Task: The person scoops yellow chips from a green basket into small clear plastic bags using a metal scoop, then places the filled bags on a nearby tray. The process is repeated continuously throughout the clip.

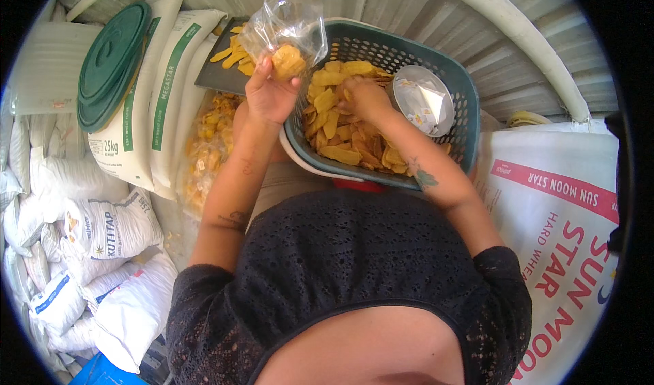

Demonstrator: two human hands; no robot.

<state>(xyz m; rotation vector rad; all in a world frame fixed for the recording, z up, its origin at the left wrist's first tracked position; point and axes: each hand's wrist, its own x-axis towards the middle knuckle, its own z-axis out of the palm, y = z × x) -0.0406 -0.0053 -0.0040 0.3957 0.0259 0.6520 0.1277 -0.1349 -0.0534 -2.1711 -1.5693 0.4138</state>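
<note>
My left hand [271,89] holds up a clear plastic bag [286,20] by its lower part, at the basket's left rim. Some yellow chips [288,62] sit in the bottom of that bag, and its mouth stands loose above them. Inside a green perforated plastic basket [424,43], my right hand [365,99] reaches into a heap of thin yellow fried chips [340,152]. A chip shows at its curled fingers; the rest of the grip is partly hidden. A round metal tin [424,101] with small printed paper pieces rests on the chips, right of that hand.
Left of the basket are a dark tray [219,73] with chips and a large bag of filled packs [207,150]. Flour sacks [171,99], a green lid [112,68] and white sacks [112,226] stand farther left. Another printed sack [552,221] is at right. Corrugated metal sheeting [398,2] rises behind.
</note>
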